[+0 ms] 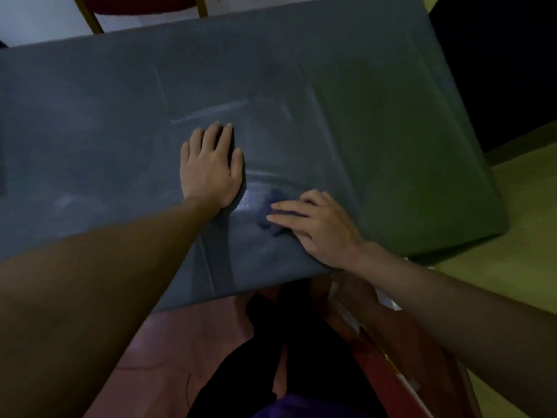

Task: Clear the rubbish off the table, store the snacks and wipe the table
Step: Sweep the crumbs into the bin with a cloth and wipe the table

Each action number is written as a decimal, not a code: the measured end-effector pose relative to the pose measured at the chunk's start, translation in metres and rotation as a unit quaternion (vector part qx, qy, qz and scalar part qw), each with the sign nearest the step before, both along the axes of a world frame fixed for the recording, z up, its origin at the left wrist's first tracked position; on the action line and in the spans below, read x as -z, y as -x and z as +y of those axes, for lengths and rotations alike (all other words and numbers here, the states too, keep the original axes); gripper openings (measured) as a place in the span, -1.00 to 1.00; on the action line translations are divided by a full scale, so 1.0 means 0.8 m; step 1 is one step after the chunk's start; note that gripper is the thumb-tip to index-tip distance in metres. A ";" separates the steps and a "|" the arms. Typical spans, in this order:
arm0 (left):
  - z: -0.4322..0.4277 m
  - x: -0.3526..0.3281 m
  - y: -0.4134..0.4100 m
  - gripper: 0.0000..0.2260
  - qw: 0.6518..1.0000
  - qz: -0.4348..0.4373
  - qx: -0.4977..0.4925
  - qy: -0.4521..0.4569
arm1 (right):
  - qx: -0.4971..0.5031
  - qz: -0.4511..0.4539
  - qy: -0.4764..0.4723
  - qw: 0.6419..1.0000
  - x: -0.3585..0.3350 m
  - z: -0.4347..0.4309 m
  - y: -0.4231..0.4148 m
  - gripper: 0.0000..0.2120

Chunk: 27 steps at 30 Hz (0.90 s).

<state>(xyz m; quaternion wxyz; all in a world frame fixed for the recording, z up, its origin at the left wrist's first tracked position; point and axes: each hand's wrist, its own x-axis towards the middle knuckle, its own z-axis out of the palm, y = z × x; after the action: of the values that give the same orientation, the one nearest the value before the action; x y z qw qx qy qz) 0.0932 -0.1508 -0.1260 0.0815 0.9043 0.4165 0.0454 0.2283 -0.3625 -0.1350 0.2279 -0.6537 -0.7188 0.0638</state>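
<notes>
A table under a grey cloth [376, 122] fills most of the view. My left hand [211, 167] lies flat on the cloth near the middle, fingers together, holding nothing. My right hand [316, 227] presses down on a small dark blue rag [268, 215] near the table's front edge, just right of my left hand. Part of the rag shows to the left of my fingers; the rest is under my palm. Faint pale streaks mark the cloth around both hands. No rubbish or snacks are visible on the table.
A chair with a red seat and wooden frame [90, 16] stands beyond the table's far edge. A reddish wooden chair edge [391, 351] is close to my right side. The floor [512, 267] is yellowish at the right.
</notes>
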 end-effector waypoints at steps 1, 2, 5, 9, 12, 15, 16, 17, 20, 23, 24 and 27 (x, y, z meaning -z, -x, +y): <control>-0.003 0.002 -0.009 -0.51 1.000 0.000 -0.004 0.010 | 0.003 0.003 -0.002 1.000 0.002 -0.006 0.008 -0.66; -0.005 0.004 -0.018 -0.50 1.000 0.000 -0.013 0.023 | -0.019 0.000 -0.001 1.000 0.002 -0.015 0.018 -0.64; -0.012 0.010 -0.032 -0.43 0.998 0.017 -0.035 0.043 | -0.130 -0.013 0.008 0.991 0.002 -0.049 0.028 -0.61; -0.016 0.011 -0.030 -0.31 0.998 0.045 -0.019 0.039 | -0.171 -0.067 0.008 0.983 0.000 -0.038 -0.028 -0.64; -0.016 0.012 -0.033 -0.28 0.997 0.072 -0.008 0.035 | -0.003 -0.047 -0.002 0.999 0.001 -0.006 -0.091 -0.63; -0.015 0.013 -0.035 -0.26 0.996 0.080 -0.006 0.037 | 0.102 -0.016 0.008 0.995 0.003 -0.001 -0.102 -0.64; -0.015 0.013 -0.035 -0.26 0.996 0.082 -0.005 0.040 | 0.083 -0.017 0.009 0.996 0.003 -0.009 -0.089 -0.63; -0.014 0.013 -0.036 -0.26 0.996 0.084 -0.004 0.042 | 0.042 -0.021 0.011 0.999 0.002 -0.021 -0.073 -0.61; -0.007 0.007 -0.042 -0.28 0.996 0.080 0.003 0.036 | -0.073 -0.027 0.028 0.997 -0.006 -0.049 -0.052 -0.64; 0.009 -0.005 -0.060 -0.44 1.000 0.014 -0.010 0.003 | -0.017 -0.026 0.016 0.999 -0.005 -0.032 -0.074 -0.65; 0.015 -0.007 -0.067 -0.47 1.000 -0.006 -0.019 0.000 | 0.040 -0.014 0.009 0.999 -0.003 -0.023 -0.080 -0.65; 0.030 -0.004 -0.089 -0.43 0.999 -0.024 -0.031 0.018 | 0.180 0.031 -0.012 0.983 -0.001 -0.006 -0.064 -0.65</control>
<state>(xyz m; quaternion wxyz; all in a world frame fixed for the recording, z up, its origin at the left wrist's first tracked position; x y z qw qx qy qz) 0.1640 -0.1270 -0.1230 0.1059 0.8881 0.4430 0.0618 0.2793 -0.3673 -0.1341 0.2656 -0.7675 -0.5825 0.0328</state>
